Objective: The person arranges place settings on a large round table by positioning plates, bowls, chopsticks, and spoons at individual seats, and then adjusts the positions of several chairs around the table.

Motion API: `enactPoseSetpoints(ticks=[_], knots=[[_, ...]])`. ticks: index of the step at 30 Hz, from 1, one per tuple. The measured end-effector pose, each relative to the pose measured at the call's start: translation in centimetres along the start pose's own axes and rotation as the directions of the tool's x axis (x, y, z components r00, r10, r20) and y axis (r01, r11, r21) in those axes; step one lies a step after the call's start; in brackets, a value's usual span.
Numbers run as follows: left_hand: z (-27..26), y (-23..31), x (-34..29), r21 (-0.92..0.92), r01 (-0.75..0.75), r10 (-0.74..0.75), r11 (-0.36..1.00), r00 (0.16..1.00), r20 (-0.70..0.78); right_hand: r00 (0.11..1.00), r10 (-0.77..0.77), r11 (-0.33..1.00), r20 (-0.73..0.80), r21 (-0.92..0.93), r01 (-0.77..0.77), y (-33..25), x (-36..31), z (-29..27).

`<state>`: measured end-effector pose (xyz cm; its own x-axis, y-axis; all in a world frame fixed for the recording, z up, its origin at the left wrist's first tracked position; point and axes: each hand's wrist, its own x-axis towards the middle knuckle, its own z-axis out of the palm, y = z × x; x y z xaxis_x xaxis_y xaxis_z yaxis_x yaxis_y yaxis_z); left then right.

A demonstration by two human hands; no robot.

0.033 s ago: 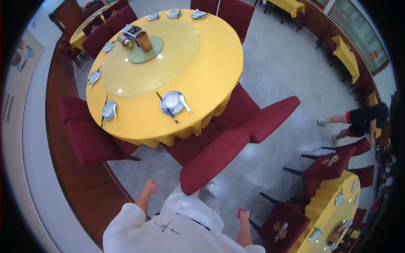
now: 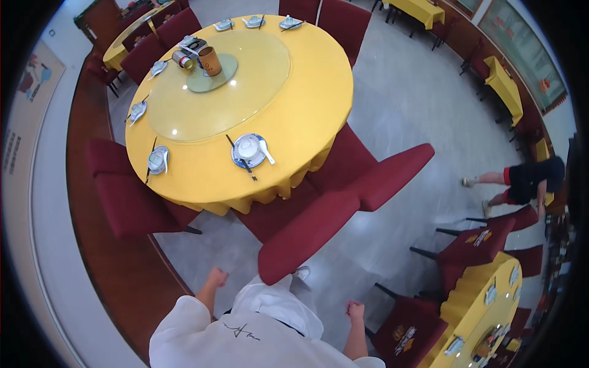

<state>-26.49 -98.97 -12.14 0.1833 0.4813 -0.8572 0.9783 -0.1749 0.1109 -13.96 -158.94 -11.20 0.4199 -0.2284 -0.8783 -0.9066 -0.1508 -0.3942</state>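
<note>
My left hand [image 2: 218, 277] hangs at my side with its fingers curled and nothing showing in them. On the other side, my right hand [image 2: 354, 309] is held in a loose fist, also without anything visible in it. Neither hand touches anything. In front of me stands a dark red upholstered chair [image 2: 310, 236], its back close to my legs. Another red chair [image 2: 396, 176] is beside it, at the round table with a yellow cloth [image 2: 319, 98]. A place setting with a white bowl [image 2: 246, 147], spoon and dark chopsticks lies on the near side.
A glass turntable [image 2: 257, 92] carries a brown cup [image 2: 209, 61] and a can [image 2: 182, 59]. One red chair [image 2: 132, 199] stands at the left by a brown wall panel [image 2: 116, 270]. At right are another set table [image 2: 466, 306], several chairs and a bending person [image 2: 531, 181].
The view shifts very slightly, and the near chair backs sit a little further left in it. My hands keep nearly the same pose.
</note>
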Motion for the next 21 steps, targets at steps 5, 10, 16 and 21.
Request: enactPoseSetpoints(ticks=[5,10,16,21], knots=[[5.1,-0.3,-4.9,-0.240,0.257,-0.239,0.936,0.966,0.099,0.956,-0.295,0.954,0.007,0.061,0.294,-14.6,9.0,-4.5],[-0.3,8.4,-6.7,-0.451,0.006,-0.083,0.892,0.985,-0.151,0.930,-0.359,0.933,0.083,0.026,0.358,-30.8,10.5,-6.1],[-4.5,37.1,-13.9,0.129,-0.358,0.348,0.925,0.658,-0.668,0.944,-0.220,0.963,0.245,-0.101,0.251,-38.4,15.1,-11.4],[4.9,64.2,-18.5,-0.039,-0.879,0.833,0.475,0.463,-0.303,0.977,-0.208,0.977,0.042,-0.041,0.210,-43.5,22.0,-18.1]])
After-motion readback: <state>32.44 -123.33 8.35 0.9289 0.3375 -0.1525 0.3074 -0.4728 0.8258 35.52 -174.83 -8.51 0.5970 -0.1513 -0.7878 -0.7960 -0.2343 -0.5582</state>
